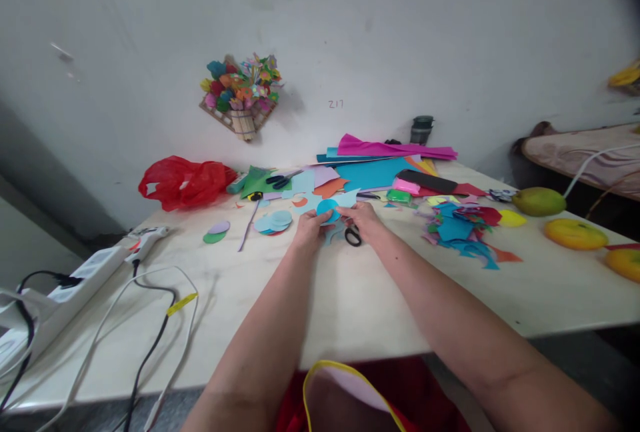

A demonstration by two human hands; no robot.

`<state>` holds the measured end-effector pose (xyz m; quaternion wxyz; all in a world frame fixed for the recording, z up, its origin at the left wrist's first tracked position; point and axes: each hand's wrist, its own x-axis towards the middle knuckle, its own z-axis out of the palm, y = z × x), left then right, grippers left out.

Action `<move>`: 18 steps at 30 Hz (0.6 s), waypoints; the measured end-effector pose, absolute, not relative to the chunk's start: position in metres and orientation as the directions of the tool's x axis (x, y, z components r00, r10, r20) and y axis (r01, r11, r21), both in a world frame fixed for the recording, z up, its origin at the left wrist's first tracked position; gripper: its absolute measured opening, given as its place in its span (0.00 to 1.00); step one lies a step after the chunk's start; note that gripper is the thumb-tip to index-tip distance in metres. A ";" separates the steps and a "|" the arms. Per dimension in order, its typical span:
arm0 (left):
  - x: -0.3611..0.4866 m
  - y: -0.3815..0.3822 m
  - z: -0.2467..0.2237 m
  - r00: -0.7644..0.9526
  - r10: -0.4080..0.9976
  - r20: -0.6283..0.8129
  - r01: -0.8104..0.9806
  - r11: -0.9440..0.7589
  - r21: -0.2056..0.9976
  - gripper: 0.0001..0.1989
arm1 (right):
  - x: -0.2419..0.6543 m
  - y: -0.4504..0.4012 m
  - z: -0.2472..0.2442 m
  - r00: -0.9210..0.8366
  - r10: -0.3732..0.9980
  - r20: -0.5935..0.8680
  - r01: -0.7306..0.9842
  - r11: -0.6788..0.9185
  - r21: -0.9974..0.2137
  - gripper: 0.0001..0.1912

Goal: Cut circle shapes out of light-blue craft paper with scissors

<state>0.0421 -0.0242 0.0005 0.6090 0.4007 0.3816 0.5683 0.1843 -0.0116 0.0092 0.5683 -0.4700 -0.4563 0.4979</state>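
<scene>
A bright blue paper circle (327,208) is held up between both my hands just above the table. My left hand (311,229) pinches its lower left edge between thumb and fingers. At the circle's right edge, the fingers of my right hand (365,217) are closed. Pale blue paper (351,199) shows right behind the circle; whether the right fingers also grip it is unclear. Black-handled scissors (353,237) lie under my right hand, their blades hidden. Left of my hands is a pile of light blue paper circles (274,221).
A lilac circle (219,227), red plastic bag (185,182), glue gun (150,240) and power strip (85,285) with cables occupy the left. Coloured sheets (373,173) and dark-handled scissors (281,181) lie behind. Paper scraps (457,229) and mangoes (575,234) are right.
</scene>
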 end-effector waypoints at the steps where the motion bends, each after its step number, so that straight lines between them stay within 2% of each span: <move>1: 0.042 -0.024 0.000 0.066 0.998 -0.011 -0.382 0.035 0.923 0.19 | 0.185 -0.011 0.009 0.090 0.995 0.048 -0.143 0.060 -0.988 0.19; 13: 0.046 -0.023 -0.003 0.055 0.998 -0.004 -0.388 0.025 0.921 0.21 | 0.192 -0.020 0.014 0.024 0.999 0.042 -0.094 0.044 -0.995 0.16; 16: 0.045 -0.021 -0.004 -0.014 1.000 -0.013 -0.450 0.005 0.893 0.21 | 0.198 -0.021 0.016 -0.038 0.995 0.091 0.015 0.091 -0.996 0.13; 18: 0.043 -0.020 -0.004 -0.054 0.998 -0.015 -0.477 -0.012 0.879 0.22 | 0.203 -0.022 0.020 -0.038 0.992 0.124 0.239 0.130 -0.962 0.10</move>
